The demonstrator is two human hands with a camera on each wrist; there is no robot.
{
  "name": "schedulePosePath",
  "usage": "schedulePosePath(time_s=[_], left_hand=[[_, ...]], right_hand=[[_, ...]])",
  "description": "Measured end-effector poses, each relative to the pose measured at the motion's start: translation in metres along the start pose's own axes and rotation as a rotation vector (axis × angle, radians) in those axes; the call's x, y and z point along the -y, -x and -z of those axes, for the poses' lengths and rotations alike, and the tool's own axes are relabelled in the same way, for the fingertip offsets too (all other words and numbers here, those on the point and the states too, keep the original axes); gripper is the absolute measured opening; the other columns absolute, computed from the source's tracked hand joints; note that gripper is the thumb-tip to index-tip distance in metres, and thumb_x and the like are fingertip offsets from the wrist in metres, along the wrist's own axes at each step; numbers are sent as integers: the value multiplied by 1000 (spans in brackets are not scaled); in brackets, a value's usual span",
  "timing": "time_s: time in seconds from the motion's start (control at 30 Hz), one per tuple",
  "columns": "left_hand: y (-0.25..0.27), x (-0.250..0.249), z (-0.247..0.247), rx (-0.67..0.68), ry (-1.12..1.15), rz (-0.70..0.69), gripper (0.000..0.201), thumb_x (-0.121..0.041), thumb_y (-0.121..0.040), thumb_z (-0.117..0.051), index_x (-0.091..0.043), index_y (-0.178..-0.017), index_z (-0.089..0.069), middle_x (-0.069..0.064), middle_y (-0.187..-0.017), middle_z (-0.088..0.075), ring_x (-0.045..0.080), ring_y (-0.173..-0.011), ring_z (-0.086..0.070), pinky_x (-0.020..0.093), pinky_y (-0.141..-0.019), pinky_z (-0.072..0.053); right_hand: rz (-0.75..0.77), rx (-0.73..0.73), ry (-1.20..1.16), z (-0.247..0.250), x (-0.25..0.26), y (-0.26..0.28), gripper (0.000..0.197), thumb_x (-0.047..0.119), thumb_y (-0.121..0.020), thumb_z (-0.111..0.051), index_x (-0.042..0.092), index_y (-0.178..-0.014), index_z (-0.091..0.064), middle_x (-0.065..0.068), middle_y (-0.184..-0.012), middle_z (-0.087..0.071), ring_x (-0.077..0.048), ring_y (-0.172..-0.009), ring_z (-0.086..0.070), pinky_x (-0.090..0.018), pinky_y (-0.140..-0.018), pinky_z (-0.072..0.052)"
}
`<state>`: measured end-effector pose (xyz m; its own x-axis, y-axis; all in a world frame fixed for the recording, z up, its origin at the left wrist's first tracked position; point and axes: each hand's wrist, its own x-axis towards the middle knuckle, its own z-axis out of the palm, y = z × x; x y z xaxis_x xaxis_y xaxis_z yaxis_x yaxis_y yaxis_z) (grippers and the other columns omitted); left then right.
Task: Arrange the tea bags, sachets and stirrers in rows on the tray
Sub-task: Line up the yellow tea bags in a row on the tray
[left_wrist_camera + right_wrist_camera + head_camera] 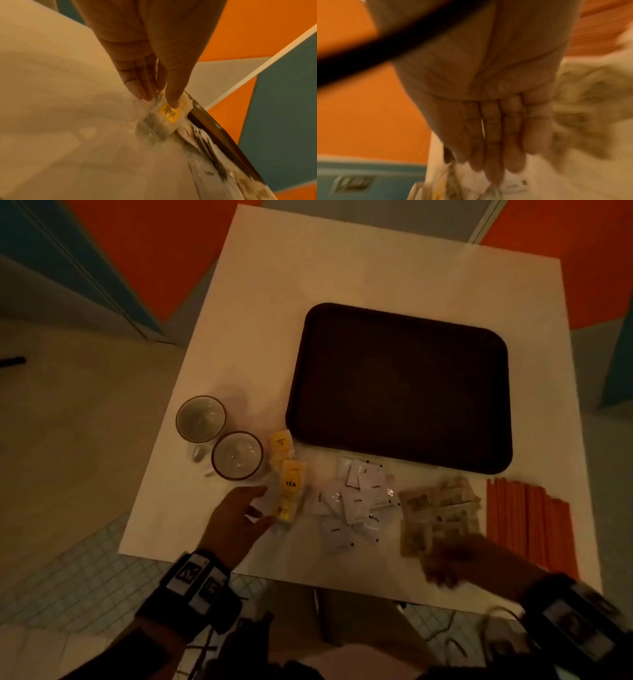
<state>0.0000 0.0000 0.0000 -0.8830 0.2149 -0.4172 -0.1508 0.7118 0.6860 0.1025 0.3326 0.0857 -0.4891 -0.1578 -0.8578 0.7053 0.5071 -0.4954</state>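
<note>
Reaching for the tea bags [287, 487] beside the empty tray [400, 386]: left hand [236, 525] fingers [173, 97] straight, touching the nearest bag. Right hand [448, 563] blurred, fingers straight, holding nothing. Pinch one bag only; start a row along a tray edge.

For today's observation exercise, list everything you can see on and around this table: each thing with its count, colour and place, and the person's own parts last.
Tray: one, dark brown, far middle of the table, nothing on it.
Table: one, white, square.
Cups: two, clear glass with dark rims, near left, side by side.
Tea bags: a few, yellow, right of the cups; exact count unclear.
Coffee sachets: a loose pile, white, near middle.
Sugar sachets: a pile, brown, right of the white ones.
Stirrers: a bundle, orange, near right edge.
Left hand: fingers straight, touching a tea bag.
Right hand: blurred, fingers straight, over the sugar sachets.
</note>
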Motion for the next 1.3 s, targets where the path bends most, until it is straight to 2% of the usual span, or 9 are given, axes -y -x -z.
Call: schedulePosePath(time_s=[0.13,0.3,0.4,0.63,0.8,0.93,1.07,1.2,1.3], left_hand=[[-6,-6,-11,33,-6,20,47,-21,-77,-71,-21,-121,-54,-2,-117,-53,4,-73,-50,10,-60,-37],[-12,-14,-14,-12,87,-10,44,-19,-79,-69,-27,-118,-52,-12,-96,-50,-3,-68,-46,8,-60,-41],[-17,-12,-15,-11,81,10,46,-25,-81,-67,-28,-124,-51,-8,-97,-54,0,-70,-47,15,-64,-42],[-15,-13,-20,8,225,-53,57,-19,-79,-70,-42,-123,-43,-20,-90,-52,-1,-76,-52,3,-60,-42],[-16,-5,-23,-49,138,-99,33,-13,-75,-73,-15,-107,-64,-16,-84,-48,1,-78,-50,2,-67,-35],[-16,2,-26,-53,116,-188,36,-3,-69,-76,-13,-102,-67,-16,-89,-43,-16,-81,-46,0,-69,-38],[-14,5,-30,-90,77,-302,30,-13,-70,-73,-8,-99,-66,-5,-105,-52,-8,-83,-46,0,-74,-38],[-10,0,-28,-49,95,-171,31,-5,-75,-70,-15,-103,-61,-4,-95,-55,6,-74,-47,7,-67,-35],[-10,-2,-25,-9,98,-104,39,-9,-78,-68,-22,-112,-57,-6,-90,-51,0,-71,-46,11,-64,-34]], right_hand=[[287,-287,224,-13,75,-69,22,20,-91,-53,24,-112,-60,7,-112,-61,-4,-96,-57,-16,-83,-48],[341,-286,301,-39,115,-129,54,18,-90,-55,22,-140,-35,1,-141,-45,-14,-119,-49,-22,-92,-39],[334,-283,217,-52,118,-146,54,18,-89,-56,23,-139,-35,-2,-134,-50,-17,-115,-52,-26,-92,-44],[518,-269,199,-61,111,-149,31,5,-86,-58,15,-115,-61,-4,-114,-64,-8,-98,-55,-22,-89,-46],[657,-164,267,-52,116,-144,23,4,-83,-61,9,-105,-66,-7,-105,-68,-14,-94,-62,-20,-83,-50],[632,-312,392,-42,133,-150,32,4,-87,-54,14,-116,-60,-4,-119,-60,-15,-104,-56,-21,-84,-46],[585,-203,669,-42,154,-163,55,16,-88,-56,22,-138,-37,-3,-143,-40,-23,-123,-37,-30,-101,-31],[505,-184,830,-50,160,-174,65,25,-83,-62,22,-141,-31,-6,-136,-39,-28,-119,-34,-39,-100,-34],[529,-177,860,-51,161,-175,45,20,-86,-58,12,-129,-49,-13,-125,-42,-30,-113,-37,-39,-97,-36]])
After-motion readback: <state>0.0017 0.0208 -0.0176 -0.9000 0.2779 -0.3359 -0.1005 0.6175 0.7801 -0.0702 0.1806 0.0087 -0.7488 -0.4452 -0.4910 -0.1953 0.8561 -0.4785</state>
